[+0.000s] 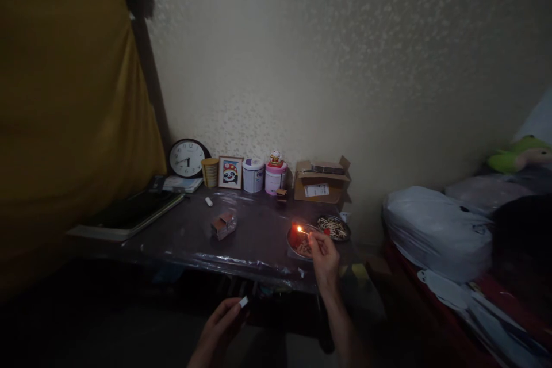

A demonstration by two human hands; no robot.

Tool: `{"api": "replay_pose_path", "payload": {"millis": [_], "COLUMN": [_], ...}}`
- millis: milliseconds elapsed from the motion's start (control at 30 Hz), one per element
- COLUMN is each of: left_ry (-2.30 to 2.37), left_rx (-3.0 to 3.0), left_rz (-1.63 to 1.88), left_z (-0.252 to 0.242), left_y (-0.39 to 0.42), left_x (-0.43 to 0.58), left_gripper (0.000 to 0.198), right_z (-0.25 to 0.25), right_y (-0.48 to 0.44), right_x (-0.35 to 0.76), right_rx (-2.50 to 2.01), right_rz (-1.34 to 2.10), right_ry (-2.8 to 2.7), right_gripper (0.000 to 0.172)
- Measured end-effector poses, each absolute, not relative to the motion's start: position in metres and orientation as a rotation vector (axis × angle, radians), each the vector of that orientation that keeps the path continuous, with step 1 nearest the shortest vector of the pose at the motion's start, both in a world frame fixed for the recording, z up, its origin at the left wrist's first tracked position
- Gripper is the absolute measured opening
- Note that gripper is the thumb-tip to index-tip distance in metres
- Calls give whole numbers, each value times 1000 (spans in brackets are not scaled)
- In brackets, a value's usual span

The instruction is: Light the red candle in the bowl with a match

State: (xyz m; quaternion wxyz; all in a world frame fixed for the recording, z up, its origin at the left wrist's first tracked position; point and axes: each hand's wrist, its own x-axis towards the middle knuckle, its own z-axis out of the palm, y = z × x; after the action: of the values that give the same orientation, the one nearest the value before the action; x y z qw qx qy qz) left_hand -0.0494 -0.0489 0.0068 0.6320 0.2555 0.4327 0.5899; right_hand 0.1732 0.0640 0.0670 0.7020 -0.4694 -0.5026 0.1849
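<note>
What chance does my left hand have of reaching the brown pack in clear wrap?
Likely yes: the way over the table to the brown pack looks free, though your left hand holds a small white-ended item.

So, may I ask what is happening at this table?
A person's right hand holds a burning match at a dish on the table. The left hand, lower down, holds a small thing with a white face, too dark to name. Beside the dish is a plate of pale sticks.

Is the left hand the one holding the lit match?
No, the right hand pinches the lit match by its unlit end.
</note>
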Motion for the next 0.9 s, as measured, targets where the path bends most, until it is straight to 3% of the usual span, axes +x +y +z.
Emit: {"api": "replay_pose_path", "payload": {"millis": [900], "left_ry": [1017], "left_rx": [529], "left_rz": [1346], "left_z": [-12], "left_y": [-38], "left_x": [-52], "left_gripper": [36], "right_z": [62], "right_y": [101], "right_x": [168], "right_rx": [-1076], "right_rz": [330], "right_ry": [-1155], "right_gripper": [24]}}
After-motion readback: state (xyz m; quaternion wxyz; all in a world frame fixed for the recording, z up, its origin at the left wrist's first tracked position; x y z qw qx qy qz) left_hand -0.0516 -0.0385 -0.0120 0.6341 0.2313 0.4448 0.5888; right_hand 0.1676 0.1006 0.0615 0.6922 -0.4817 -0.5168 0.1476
